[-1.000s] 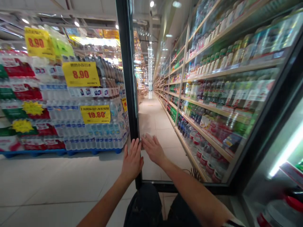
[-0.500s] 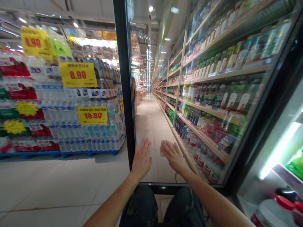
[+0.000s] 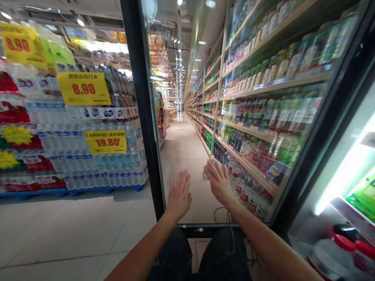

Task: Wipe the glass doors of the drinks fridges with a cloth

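Observation:
I face an open glass fridge door with a black frame. My left hand lies flat on the lower glass, fingers spread and pointing up, holding nothing. Just to its right and a little higher, my right hand presses a small white cloth against the glass. Only a corner of the cloth shows past the fingertips. Both forearms reach in from the bottom of the view over my knees in dark trousers.
Packs of bottled water with yellow price signs stand on blue pallets at left. Drink shelves show through the glass along a tiled aisle. The lit fridge interior with red-capped bottles is at right. A cable lies on the floor.
Both hands have slid to the right across the glass, away from the door's black frame. The right hand with the cloth has also moved up a little.

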{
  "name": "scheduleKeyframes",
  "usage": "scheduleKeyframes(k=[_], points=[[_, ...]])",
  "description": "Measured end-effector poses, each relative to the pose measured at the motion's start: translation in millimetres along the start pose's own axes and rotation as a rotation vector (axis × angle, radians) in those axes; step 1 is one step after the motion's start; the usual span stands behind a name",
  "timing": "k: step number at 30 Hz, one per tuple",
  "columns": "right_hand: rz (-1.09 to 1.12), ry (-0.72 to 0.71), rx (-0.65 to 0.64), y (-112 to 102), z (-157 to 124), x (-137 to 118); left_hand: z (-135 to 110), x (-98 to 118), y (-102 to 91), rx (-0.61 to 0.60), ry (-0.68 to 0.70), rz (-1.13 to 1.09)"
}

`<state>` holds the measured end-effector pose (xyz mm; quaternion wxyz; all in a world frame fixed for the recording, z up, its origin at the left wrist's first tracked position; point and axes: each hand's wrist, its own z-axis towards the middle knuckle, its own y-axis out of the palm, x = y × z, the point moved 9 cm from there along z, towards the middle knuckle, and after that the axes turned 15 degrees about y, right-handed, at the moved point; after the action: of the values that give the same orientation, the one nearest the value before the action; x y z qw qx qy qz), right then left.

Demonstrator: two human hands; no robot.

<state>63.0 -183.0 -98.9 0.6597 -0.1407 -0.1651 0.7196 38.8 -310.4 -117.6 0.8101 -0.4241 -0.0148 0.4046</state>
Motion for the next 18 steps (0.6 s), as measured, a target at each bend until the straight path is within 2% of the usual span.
scheduleKeyframes(k=[2,6,8,13,18], points=[[-0.022,0.030,0.048,-5.1,1.6,5.9,4.4,3.8,0.4,0.001,0.011,0.001],[-0.062,-0.032,-0.020,-1.1,-13.9,8.8,12.2,9.9,0.7,0.013,0.052,0.013],[-0.066,-0.032,0.009,-4.8,-12.8,13.5,17.6,12.8,-0.6,0.024,0.078,0.021],[-0.093,0.162,0.182,-20.6,4.2,40.5,33.2,22.1,-6.2,0.051,0.112,0.005],[-0.106,0.119,0.123,-16.0,-10.0,48.8,44.0,29.9,-9.4,0.062,0.147,-0.033]])
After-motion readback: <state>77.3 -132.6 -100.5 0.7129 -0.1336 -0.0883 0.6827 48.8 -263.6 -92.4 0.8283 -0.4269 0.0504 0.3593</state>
